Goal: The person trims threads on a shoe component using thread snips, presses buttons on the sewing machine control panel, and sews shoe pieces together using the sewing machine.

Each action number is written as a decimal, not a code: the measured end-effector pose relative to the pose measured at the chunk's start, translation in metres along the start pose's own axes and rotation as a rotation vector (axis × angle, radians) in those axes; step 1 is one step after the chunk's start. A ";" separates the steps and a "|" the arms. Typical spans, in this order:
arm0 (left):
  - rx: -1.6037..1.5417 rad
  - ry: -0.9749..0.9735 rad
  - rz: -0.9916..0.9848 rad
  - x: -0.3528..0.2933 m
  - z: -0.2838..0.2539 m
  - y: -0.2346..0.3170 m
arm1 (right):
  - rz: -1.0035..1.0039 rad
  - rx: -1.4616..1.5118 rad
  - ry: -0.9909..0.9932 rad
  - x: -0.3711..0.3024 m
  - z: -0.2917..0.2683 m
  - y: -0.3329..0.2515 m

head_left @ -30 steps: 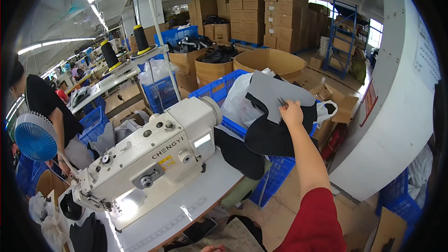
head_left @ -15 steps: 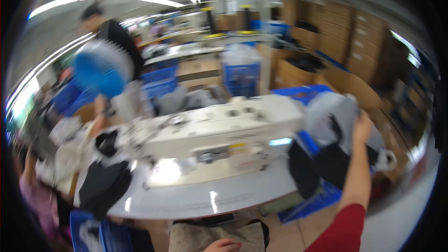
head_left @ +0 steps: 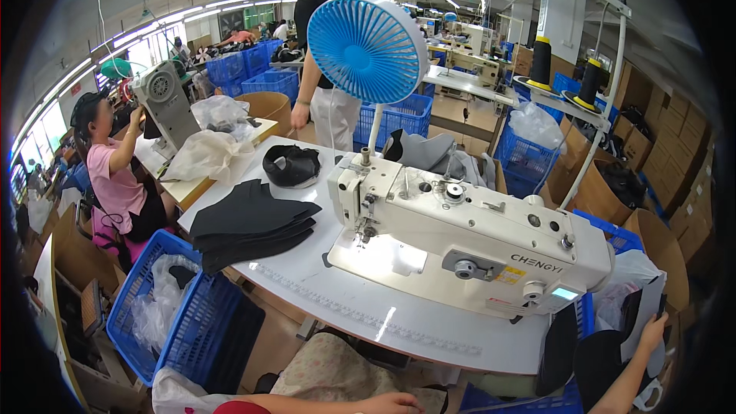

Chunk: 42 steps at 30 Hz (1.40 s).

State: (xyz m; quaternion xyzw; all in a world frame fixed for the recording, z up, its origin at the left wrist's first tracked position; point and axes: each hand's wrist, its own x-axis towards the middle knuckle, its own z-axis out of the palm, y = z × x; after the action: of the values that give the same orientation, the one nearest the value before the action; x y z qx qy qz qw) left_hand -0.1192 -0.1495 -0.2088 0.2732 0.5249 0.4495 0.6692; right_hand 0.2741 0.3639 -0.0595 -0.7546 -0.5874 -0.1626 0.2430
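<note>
At the far right, my right hand is closed on the edge of a grey fabric piece. Black fabric pieces hang beside it at the table's right end. My left hand lies low over my lap, fingers loosely stretched and nothing in them; the lower edge cuts part of it off. Between the hands stands a white sewing machine, its lamp lit over the needle plate. Left of its needle lies a stack of dark fabric pieces, with a black curved, sewn piece behind it.
A blue fan rises behind the machine. Blue crates stand at the table's left, partly filled with plastic bags. Thread cones sit on a stand at back right, near cardboard boxes. One person stands behind; another sits left.
The view has swung, so the machine now sits farther right and the picture is sharp. My right hand is lower, at the grey piece. My left hand remains by my lap.
</note>
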 end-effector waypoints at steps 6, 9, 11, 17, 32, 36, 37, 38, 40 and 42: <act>0.039 -0.017 -0.013 -0.003 -0.007 -0.002 | -0.022 0.021 -0.022 -0.015 0.001 -0.007; 0.015 -0.140 -0.037 0.008 -0.007 0.004 | -0.214 0.011 0.308 0.034 0.029 0.112; -0.023 0.009 0.007 0.008 -0.011 -0.003 | -0.288 -0.273 0.219 0.023 0.047 0.087; -0.003 0.019 -0.130 -0.012 -0.010 0.011 | -0.126 -0.126 0.106 -0.023 0.015 -0.002; 0.020 0.033 -0.158 -0.017 0.003 0.029 | -0.169 0.183 0.398 -0.031 -0.034 0.040; 0.006 0.015 -0.173 -0.018 0.004 0.031 | -0.155 0.210 0.420 -0.038 -0.048 0.057; -0.012 0.014 -0.190 -0.018 0.004 0.030 | -0.145 0.199 0.419 -0.041 -0.052 0.063; -0.004 0.002 -0.197 -0.017 0.004 0.031 | -0.167 0.197 0.437 -0.044 -0.056 0.070; 0.054 0.004 -0.168 -0.022 0.003 0.034 | -0.212 0.219 0.487 -0.060 -0.067 0.063; 0.016 0.011 -0.172 -0.028 0.002 0.036 | -0.152 0.218 0.358 -0.088 -0.084 0.050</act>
State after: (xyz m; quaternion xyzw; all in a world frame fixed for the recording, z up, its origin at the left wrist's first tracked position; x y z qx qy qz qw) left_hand -0.1301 -0.1579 -0.1657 0.2302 0.5537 0.3875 0.7002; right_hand 0.3029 0.2365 -0.0457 -0.6365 -0.6041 -0.2474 0.4107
